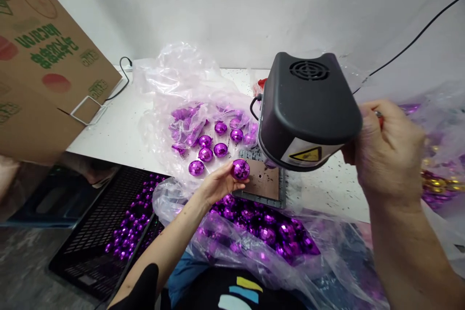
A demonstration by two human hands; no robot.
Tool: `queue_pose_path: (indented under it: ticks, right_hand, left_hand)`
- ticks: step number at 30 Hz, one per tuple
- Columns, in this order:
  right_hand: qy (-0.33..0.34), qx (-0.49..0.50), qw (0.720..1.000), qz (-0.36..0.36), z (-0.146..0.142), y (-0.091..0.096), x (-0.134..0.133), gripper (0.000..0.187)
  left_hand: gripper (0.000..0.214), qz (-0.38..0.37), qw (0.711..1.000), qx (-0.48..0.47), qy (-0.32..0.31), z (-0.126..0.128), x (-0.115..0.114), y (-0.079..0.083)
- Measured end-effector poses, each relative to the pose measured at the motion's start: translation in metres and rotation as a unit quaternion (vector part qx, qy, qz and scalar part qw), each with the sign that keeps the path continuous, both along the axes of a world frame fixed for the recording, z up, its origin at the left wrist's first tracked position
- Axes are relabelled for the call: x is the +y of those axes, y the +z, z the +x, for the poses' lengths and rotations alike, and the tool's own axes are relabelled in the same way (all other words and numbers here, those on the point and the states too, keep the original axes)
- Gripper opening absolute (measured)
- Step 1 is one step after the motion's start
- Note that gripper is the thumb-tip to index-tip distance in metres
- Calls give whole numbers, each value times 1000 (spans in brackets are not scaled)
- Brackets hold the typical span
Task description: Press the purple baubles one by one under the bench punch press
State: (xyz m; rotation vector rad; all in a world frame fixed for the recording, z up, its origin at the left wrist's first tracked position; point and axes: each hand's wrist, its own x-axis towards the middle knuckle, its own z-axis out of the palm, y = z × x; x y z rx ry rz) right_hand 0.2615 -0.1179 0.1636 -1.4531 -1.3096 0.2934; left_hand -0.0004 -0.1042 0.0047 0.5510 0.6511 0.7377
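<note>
My left hand (218, 183) pinches a purple faceted ball (240, 169) at the edge of a small brown plate (262, 180) under a black machine head (308, 109). My right hand (388, 152) is closed round something at the machine's right side, a lever or handle I cannot make out. Behind the held ball, several more purple balls (214, 143) lie on a clear plastic bag (181, 92) on the white table (119, 131). A second clear bag (261, 235) full of purple balls rests in my lap.
A cardboard box (43, 63) leans at the left. A black perforated crate (105, 232) with purple balls sits low at the left. More plastic with purple and gold pieces (441, 179) lies at the right. A black cable (410, 43) runs along the wall.
</note>
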Motion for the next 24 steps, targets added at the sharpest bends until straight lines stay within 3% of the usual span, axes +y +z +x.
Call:
queue_pose_path:
  ticks: [5,8,12,17,24]
  right_hand:
    - [13,19,1000,11,0,-1,1,48]
    - [13,18,1000,5,-1,-1,0,47]
    - [14,21,1000,-1,-2,-1,0,44]
    - [14,15,1000,8,-1,-1,0,45]
    - [13,12,1000,5,0,-2,0,45]
  left_hand:
    - [48,50,996,66,29,15,-6,-8]
    - [51,129,979,150,54,23,-7,-13]
    - [52,268,924,266,64,33,-7,-20]
    - [47,380,840,384,55,46,-4,-27]
    - [38,491,749,444,41,57,-2,-32]
